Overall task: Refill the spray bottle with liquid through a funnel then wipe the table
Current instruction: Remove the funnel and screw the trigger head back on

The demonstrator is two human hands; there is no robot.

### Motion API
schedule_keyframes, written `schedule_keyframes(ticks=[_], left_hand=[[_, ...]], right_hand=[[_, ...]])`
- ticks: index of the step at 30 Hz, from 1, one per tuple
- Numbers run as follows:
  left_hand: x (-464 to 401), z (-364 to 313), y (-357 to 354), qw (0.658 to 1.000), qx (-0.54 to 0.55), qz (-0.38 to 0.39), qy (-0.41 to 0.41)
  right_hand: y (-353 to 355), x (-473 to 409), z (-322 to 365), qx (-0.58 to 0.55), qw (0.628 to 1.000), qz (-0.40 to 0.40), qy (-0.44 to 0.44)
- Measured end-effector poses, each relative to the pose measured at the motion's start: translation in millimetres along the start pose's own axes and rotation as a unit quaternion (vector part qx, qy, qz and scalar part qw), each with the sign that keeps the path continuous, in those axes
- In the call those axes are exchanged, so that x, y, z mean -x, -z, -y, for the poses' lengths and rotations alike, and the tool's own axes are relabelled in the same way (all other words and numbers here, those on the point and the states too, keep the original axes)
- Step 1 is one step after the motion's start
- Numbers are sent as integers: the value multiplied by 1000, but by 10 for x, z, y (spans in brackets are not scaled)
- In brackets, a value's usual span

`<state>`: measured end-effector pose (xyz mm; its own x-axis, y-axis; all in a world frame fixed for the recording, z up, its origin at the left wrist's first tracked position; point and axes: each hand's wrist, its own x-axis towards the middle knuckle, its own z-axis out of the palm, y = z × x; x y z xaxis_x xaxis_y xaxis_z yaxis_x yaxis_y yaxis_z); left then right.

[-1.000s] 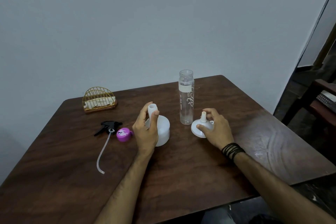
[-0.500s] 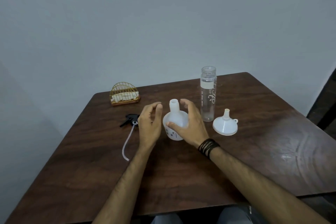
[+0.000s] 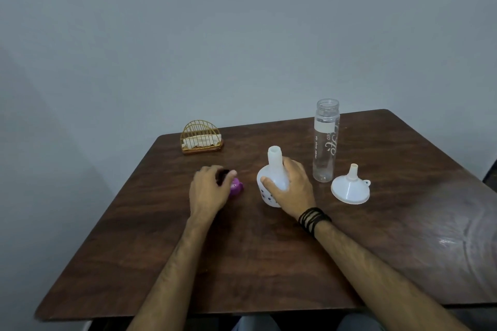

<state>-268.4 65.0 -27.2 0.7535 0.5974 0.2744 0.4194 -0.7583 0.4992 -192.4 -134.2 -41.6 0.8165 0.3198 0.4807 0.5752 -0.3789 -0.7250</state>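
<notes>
The white spray bottle (image 3: 273, 169) stands open-necked at the table's middle, and my right hand (image 3: 291, 188) grips its body from the right. My left hand (image 3: 208, 189) lies to its left, fingers curled round the black spray head (image 3: 222, 178), which is mostly hidden along with its tube. A pink cap (image 3: 237, 187) lies against that hand. The white funnel (image 3: 350, 188) sits upside down, spout up, right of the bottle. Behind it stands a tall clear bottle (image 3: 326, 142) with no lid and clear liquid inside.
A gold wire napkin holder (image 3: 201, 137) with white tissues stands at the back left of the dark wooden table (image 3: 242, 263). A grey wall runs close behind the table. The table's right part shows a shiny patch.
My left hand has moved left from beside the spray bottle onto the black spray head and curled round it. My right hand keeps its grip on the bottle. The camera has swung left.
</notes>
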Motion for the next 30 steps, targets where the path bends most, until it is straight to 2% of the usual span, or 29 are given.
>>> schedule_keyframes(ticks=[2, 6, 11, 14, 16, 18, 21, 24, 28, 30], left_hand=[[-94, 64, 76, 998, -26, -52, 29], [-252, 100, 122, 989, -69, 61, 117], [-322, 57, 35, 980, -87, 103, 145], [-387, 37, 56, 984, -13, 85, 159], [-410, -77, 164, 988, 71, 33, 129], [-419, -275, 312, 976, 201, -21, 81], [-459, -647, 569, 905, 420, -44, 51], [-511, -1001, 770, 803, 594, -17, 38], [-519, -1328, 894, 707, 707, 7, -7], [-529, -1441, 904, 675, 737, 16, -17]], right_hand=[[-4, -5, 4, 2, 1000, -3, -5], [-9, 1, -8, 0, 1000, -1, -6], [-8, -7, -18, -1, 1000, 8, -3], [7, -7, -15, -5, 1000, 9, 0], [11, -6, -16, -12, 1000, 7, -2], [13, -11, -16, -19, 1000, 6, 2], [10, -21, -9, -28, 999, -1, 17], [-3, -2, -40, -55, 998, -10, -3], [131, -51, 40, -94, 989, -111, 39], [257, -135, 150, -100, 984, -136, 58]])
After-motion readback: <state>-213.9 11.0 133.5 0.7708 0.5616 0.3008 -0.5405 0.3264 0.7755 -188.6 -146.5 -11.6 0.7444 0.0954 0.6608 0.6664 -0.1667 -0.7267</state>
